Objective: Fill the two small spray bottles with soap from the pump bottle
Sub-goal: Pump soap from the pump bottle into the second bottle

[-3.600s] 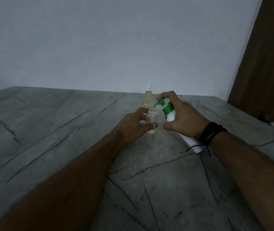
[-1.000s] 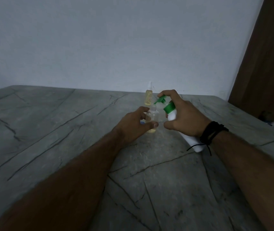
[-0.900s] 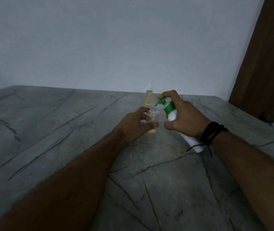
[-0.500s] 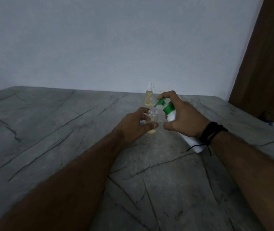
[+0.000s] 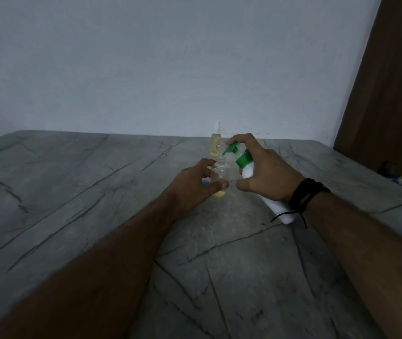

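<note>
Grey stone with dark cracks makes up the big table top [image 5: 72, 192], and a plain pale wall [image 5: 170, 64] stands behind it. On the right side a brown wooden door [image 5: 395, 81] shows. Near the middle of the table stands a small clear plastic bottle with no cap [image 5: 220, 173]. It has a little yellow soap at the bottom. The left hand [image 5: 195, 185] holds this open bottle, with the thumb in front and the fingers curled round the back. The right hand [image 5: 266, 172] grips a white pump bottle with a green pump top [image 5: 246, 165]. The pump bottle is tipped over to the left, and its bottom end pokes out under the wrist, off the table. One finger lies on top of the green pump, and the green spout points down just above the mouth of the open bottle. Behind them, closer to the wall, stands a second small clear spray bottle full of yellow soap with a clear cap on [image 5: 215, 143]. It is upright, and no hand touches it. A black cord bracelet [image 5: 305, 194] sits round the right wrist.
</note>
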`<state>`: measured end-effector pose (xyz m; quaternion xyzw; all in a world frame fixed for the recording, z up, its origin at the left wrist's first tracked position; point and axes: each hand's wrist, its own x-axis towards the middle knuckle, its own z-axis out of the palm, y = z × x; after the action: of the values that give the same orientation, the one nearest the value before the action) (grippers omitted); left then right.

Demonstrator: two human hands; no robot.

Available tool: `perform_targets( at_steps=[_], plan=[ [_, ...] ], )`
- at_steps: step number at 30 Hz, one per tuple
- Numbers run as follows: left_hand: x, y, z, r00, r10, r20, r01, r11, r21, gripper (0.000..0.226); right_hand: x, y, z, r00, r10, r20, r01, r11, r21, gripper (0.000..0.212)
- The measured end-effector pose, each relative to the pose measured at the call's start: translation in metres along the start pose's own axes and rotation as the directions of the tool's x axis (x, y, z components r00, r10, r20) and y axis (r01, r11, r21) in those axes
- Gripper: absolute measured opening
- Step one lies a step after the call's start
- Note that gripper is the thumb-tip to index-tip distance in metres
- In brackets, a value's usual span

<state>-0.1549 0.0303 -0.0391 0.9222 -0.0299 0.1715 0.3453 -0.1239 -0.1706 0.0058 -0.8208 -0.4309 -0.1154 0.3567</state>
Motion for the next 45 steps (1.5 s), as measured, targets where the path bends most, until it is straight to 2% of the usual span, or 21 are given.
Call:
perform_targets(
  at_steps=[9, 14, 19, 24, 40, 45],
  plan=[
    [0.0, 0.001, 0.0, 1.0, 0.015, -0.012, -0.014, 1.0, 0.021, 0.071, -0.001, -0.001, 0.001, 1.0, 0.002, 0.004, -0.002, 1.0, -0.011, 0.079],
    [-0.001, 0.0, 0.0, 0.999, 0.031, -0.014, -0.031, 0.999, 0.006, 0.069, 0.0, -0.001, 0.0, 1.0, 0.008, 0.006, -0.008, 1.0, -0.023, 0.073],
    [0.0, -0.002, -0.001, 1.0, 0.025, -0.01, -0.025, 1.0, 0.006, 0.071, -0.002, -0.002, -0.001, 1.0, 0.01, -0.002, -0.01, 1.0, -0.01, 0.078],
    [0.0, -0.004, 0.0, 0.999, 0.043, -0.024, -0.043, 0.999, -0.002, 0.07, -0.002, -0.004, -0.001, 1.0, 0.005, -0.004, -0.006, 1.0, -0.016, 0.072],
    [0.003, -0.008, 0.002, 0.999, 0.038, -0.034, -0.039, 0.999, -0.013, 0.07, -0.003, -0.005, -0.001, 1.0, -0.01, -0.017, 0.01, 1.0, -0.028, 0.078],
    [0.005, -0.009, 0.003, 0.999, 0.036, -0.029, -0.036, 0.999, -0.009, 0.07, -0.002, -0.005, 0.0, 1.0, -0.022, -0.02, 0.022, 0.999, -0.023, 0.073]
  ],
)
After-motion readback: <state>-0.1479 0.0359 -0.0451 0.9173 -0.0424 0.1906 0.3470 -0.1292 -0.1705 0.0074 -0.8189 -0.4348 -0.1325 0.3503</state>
